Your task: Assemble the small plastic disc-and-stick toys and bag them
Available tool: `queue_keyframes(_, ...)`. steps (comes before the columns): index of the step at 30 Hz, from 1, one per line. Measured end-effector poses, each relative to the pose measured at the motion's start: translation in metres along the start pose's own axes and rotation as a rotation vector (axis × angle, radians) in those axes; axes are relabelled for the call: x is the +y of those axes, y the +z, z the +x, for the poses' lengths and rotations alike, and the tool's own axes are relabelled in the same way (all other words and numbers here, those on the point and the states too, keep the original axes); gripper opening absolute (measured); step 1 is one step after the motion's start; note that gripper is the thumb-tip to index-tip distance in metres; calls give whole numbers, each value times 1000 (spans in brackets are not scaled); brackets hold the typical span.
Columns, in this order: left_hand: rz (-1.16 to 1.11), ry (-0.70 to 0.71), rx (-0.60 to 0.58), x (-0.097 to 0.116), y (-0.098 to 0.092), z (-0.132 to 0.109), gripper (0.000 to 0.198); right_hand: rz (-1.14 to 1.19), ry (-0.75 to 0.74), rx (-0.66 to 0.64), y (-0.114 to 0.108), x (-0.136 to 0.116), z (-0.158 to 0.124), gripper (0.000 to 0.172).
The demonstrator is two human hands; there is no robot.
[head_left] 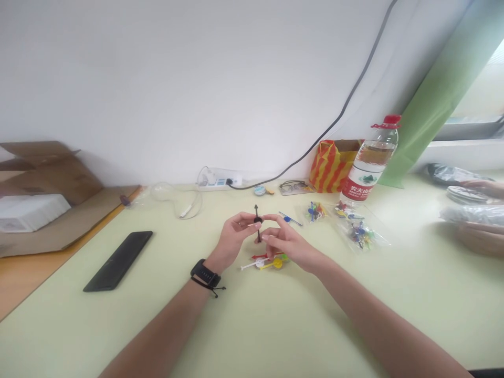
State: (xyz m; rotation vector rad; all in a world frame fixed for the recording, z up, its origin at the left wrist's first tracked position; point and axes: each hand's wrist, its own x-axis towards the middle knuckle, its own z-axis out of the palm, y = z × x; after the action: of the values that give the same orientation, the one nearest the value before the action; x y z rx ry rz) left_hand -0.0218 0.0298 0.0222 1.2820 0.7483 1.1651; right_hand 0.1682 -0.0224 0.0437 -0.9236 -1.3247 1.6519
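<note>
Upright above the table, a black plastic arrow spinner (259,233) with a round middle is between my two hands. My left hand (235,236) pinches it near its middle with thumb and fingers. From the other side, my right hand (289,242) has its index finger on the round middle and its other fingers curled by the lower end. Below lie a white arrow spinner (259,263), a yellow one (277,263) and a red one (258,256), with a bit of green partly under my right hand. A blue arrow spinner (289,218) lies just behind.
Clear bags of small coloured pieces (362,234) lie right, before a large water bottle (370,163) and a striped bag (333,167). Behind are glasses (293,186) and a power strip (220,179). A black case (118,261) lies left, near a cardboard box (51,173). Another person's hands (482,239) are far right.
</note>
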Motion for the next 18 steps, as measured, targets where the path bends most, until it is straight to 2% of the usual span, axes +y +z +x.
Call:
queue_keyframes(2,-3,10,-4,-1,0,0,22,-12,-33,18,-4,1,2,45)
queue_keyframes(5,33,15,5,-1,0,0,23,-34,-110,121,-12,2,7,39)
queue_keyframes(9,221,57,-7,0,0,-2,25,-46,-183,252,-22,4,11,34)
queue_keyframes(14,465,190,-24,-3,2,-5,20,-106,-225,314,-27,10,15,29)
queue_keyframes(18,541,205,-24,-6,3,-6,16,-139,-228,322,-26,12,17,28)
